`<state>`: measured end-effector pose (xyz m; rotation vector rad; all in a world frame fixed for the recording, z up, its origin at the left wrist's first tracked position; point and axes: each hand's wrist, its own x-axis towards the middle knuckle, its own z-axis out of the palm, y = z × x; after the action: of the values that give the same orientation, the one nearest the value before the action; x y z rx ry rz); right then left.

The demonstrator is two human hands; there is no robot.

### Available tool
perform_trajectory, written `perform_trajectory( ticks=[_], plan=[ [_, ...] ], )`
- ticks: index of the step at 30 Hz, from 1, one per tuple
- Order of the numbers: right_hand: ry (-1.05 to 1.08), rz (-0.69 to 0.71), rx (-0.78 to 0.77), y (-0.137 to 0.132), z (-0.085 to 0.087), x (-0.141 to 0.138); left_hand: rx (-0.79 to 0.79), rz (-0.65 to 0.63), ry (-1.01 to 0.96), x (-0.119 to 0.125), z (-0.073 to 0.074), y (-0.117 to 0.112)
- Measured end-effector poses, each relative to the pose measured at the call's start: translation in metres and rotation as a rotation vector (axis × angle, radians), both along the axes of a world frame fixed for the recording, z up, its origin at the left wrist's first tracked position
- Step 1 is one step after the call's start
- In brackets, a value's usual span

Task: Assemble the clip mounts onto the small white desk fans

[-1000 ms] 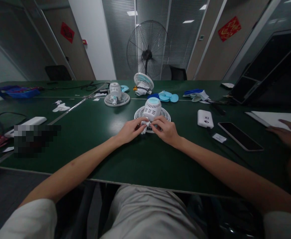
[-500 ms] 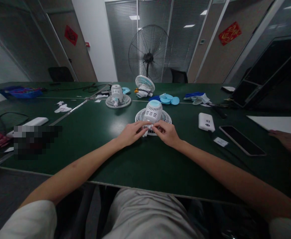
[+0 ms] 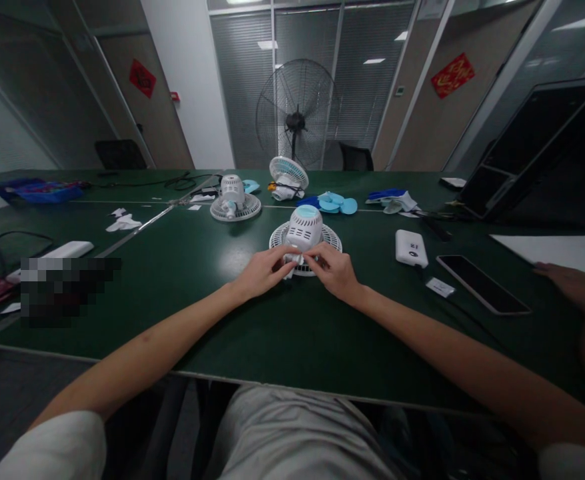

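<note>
Directly in front of me a small white fan (image 3: 304,228) lies face down on its round grille (image 3: 331,240), its rounded motor housing with a pale blue cap on top. A white piece (image 3: 292,257) juts from the housing's near side. My left hand (image 3: 263,272) is closed on this piece from the left, thumb below and fingers above. From the right, my right hand (image 3: 336,272) pinches at the same piece, thumb and forefinger close together. The fingertips of both hands nearly meet and hide part of it.
Behind stand a second fan (image 3: 232,197) on its grille and a third fan (image 3: 288,179), tilted. Blue fan blades (image 3: 337,203) lie nearby. To the right are a white power bank (image 3: 411,248), a phone (image 3: 482,285) and another person's hand (image 3: 562,283) by a white sheet (image 3: 557,252).
The view has shifted slightly, so everything sits a little lower and further left. Both hands stay at the fan's white piece, with only small finger movement.
</note>
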<state>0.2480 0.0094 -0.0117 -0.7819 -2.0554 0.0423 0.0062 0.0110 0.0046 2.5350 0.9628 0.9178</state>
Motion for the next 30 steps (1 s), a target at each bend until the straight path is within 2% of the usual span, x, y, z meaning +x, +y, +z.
perform_trajectory(
  ticks=[7,12,15,18,20,23,25,30],
  plan=[
    [-0.138,0.009,-0.012,-0.001,-0.001,0.003,-0.023,-0.019,-0.020,0.000,0.000,0.002],
    [-0.115,-0.003,-0.054,0.000,-0.002,-0.001,-0.021,-0.024,-0.029,-0.004,0.000,0.004],
    [0.011,0.005,-0.236,0.000,-0.001,-0.008,-0.015,-0.019,-0.025,-0.003,0.000,0.004],
    [0.103,0.073,-0.448,-0.002,0.000,-0.011,-0.002,-0.017,-0.018,-0.002,-0.001,0.004],
    [0.052,0.066,-0.377,-0.001,0.001,-0.007,0.000,-0.030,-0.016,-0.003,0.000,0.005],
    [-0.161,-0.010,-0.055,0.004,0.001,0.005,-0.008,-0.057,-0.013,-0.004,0.001,0.005],
    [-0.284,-0.042,0.072,0.008,0.000,0.012,-0.012,-0.063,-0.010,-0.004,0.002,0.005],
    [-0.337,-0.070,0.148,0.009,-0.002,0.017,-0.027,-0.044,-0.021,-0.003,0.002,0.005]
  ],
)
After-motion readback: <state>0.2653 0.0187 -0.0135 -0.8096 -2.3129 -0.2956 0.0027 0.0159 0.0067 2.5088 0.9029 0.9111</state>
